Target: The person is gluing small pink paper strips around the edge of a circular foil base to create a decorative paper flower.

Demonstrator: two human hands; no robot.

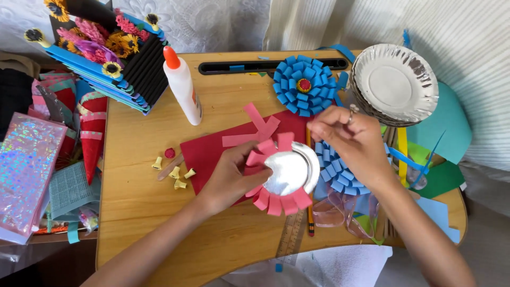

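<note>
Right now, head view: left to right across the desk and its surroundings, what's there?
Holographic sheet → red paper cone → glue bottle → left hand → silver plate with pink loops → right hand → stack of silver paper plates.

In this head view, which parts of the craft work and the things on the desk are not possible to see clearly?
- Left part of the silver plate: covered by the left hand.
- What the right hand pinches: its fingertips hide it.
- Second blue paper flower: mostly under the right hand.
- Pencil: its middle lies under the plate.
- Wooden ruler: cut off by the bottom edge.
- Glue bottle label: too small.
</note>
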